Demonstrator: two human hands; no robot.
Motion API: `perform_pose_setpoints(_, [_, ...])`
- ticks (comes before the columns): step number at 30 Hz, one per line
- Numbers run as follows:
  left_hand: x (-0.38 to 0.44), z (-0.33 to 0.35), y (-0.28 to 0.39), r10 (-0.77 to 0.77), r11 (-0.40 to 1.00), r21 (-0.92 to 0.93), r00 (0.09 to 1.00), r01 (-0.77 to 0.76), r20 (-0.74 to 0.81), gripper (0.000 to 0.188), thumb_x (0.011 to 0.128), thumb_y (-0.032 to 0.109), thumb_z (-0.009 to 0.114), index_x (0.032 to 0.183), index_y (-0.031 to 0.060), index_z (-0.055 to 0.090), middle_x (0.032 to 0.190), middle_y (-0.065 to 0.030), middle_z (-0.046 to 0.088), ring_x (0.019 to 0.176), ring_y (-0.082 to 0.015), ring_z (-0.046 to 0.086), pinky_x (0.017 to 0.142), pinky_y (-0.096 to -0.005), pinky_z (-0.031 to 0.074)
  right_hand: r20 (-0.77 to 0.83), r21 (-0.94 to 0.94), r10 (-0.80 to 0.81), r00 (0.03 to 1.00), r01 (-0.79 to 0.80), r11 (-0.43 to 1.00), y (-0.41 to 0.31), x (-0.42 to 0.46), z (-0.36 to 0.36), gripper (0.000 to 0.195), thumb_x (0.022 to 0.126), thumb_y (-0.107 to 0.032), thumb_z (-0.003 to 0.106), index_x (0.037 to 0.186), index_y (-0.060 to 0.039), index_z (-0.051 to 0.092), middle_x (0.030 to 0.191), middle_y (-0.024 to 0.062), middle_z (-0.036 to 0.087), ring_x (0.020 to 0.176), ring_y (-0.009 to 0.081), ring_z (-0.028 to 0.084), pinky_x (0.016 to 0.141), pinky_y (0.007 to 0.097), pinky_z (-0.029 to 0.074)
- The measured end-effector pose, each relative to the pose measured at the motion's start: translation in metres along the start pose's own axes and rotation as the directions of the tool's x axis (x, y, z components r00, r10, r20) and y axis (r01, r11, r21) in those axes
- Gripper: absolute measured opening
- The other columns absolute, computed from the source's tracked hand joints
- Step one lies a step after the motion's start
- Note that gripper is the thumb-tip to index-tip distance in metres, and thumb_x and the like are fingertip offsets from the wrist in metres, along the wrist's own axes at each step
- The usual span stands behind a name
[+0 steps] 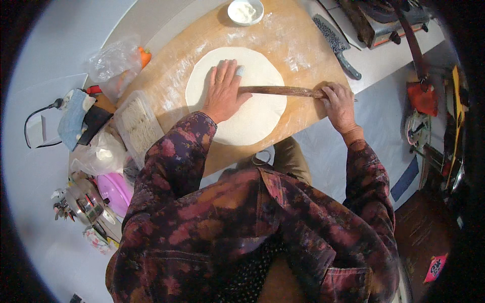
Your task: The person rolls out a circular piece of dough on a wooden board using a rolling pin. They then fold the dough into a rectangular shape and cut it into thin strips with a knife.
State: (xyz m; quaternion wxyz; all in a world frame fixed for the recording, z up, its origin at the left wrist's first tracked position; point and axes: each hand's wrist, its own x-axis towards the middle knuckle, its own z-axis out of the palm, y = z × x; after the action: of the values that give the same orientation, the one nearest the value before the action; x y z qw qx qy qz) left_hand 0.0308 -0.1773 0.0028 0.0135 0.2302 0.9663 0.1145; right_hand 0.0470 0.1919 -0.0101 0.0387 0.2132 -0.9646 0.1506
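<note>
A round, thin sheet of dough (257,121) lies on a floured wooden board (314,72). My left hand (225,89) rests flat on its left part, fingers stretched out, with a pale wrap around the index finger. A dark wooden rolling pin (282,91) crosses the dough from left to right. Its left end meets my left hand between thumb and index finger; whether it runs under the palm is hidden. Beyond the dough's right edge, my right hand (338,106) is closed around the pin's other end, near the board's right edge.
At the board's far edge stands a white bowl of flour (245,13). A cleaver (335,45) lies to the right, before a gas stove (390,26). Along the left are a plastic container of noodles (138,123), plastic bags (113,64) and a pink basin (115,193).
</note>
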Motion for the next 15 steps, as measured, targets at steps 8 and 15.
perform_pose_setpoints(8, [-0.028,-0.001,-0.007,-0.110,0.994,-0.019,0.992,0.111,0.062,0.052,0.090,0.037,0.062,0.119,-0.0049,0.053,0.156,-0.0243,0.021,0.147,-0.0409,0.011,0.116,-0.0593,0.005,0.012,0.088,-0.049,0.999,0.048,0.995,-0.017,0.023,0.013,0.043,0.079,-0.013,0.067,0.120,-0.0090,0.057,0.125,0.0107,0.054,0.119,0.0319,0.050,0.098,0.0450,0.040])
perform_pose_setpoints(15, [0.059,0.011,-0.057,-0.162,0.982,0.079,0.977,0.174,-0.137,0.056,0.094,0.038,0.056,0.127,-0.0066,0.050,0.155,-0.0252,0.023,0.146,-0.0406,0.013,0.116,-0.0576,0.008,-0.022,0.000,-0.079,0.997,0.079,0.997,-0.014,0.086,0.007,0.042,0.088,-0.018,0.059,0.128,-0.0098,0.053,0.137,0.0117,0.050,0.129,0.0309,0.046,0.103,0.0468,0.038])
